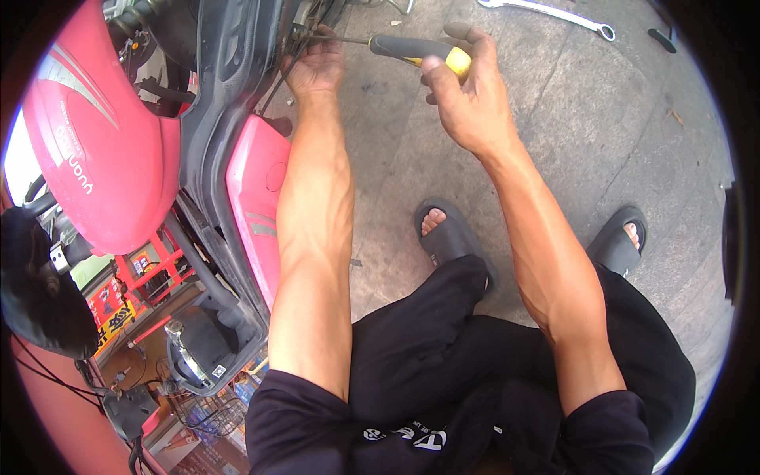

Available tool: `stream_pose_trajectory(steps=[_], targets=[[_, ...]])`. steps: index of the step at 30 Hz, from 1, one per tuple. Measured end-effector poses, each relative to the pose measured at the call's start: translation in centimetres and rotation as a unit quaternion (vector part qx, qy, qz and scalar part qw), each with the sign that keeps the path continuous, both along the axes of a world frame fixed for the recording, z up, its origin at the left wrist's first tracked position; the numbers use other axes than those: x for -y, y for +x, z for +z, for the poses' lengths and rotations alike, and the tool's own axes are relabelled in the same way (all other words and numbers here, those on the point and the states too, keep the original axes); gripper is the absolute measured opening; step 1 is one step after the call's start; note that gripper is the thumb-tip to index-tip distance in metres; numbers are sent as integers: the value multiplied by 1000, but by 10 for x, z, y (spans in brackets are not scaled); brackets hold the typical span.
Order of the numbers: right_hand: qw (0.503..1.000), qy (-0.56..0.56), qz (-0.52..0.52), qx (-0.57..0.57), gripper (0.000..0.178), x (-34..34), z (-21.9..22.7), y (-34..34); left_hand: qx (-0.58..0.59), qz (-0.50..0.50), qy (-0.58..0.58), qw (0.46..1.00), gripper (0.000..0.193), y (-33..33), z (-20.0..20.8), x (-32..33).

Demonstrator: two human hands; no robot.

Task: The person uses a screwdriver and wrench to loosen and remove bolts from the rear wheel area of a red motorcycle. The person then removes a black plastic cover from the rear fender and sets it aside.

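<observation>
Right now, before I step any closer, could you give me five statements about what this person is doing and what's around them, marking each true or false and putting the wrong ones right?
1. The right hand holds a screwdriver. True.
2. The screwdriver's handle is plain red. False: it is dark grey and yellow.
3. The left hand lies in the lap. False: it is up beside the pink scooter, close to the screwdriver's shaft.
4. A combination wrench lies on the ground. True.
5. The footwear in view is tall white boots. False: it is a pair of dark slide sandals.
</observation>
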State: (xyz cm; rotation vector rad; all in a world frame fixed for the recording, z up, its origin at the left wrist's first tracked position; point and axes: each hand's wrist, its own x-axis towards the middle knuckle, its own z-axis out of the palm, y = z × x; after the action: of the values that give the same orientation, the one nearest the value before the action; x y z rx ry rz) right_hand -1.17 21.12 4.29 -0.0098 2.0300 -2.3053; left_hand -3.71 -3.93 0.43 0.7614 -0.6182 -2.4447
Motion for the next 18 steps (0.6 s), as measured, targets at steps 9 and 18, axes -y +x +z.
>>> stream_pose_trajectory(steps=[9,18], targets=[[997,16,58,47,40,-6,0,-4,6,-8,4,1000,23,0,-2,3],[997,47,61,2,52,-10,-12,-2,2,-16,3,1000,28,2,1,3]])
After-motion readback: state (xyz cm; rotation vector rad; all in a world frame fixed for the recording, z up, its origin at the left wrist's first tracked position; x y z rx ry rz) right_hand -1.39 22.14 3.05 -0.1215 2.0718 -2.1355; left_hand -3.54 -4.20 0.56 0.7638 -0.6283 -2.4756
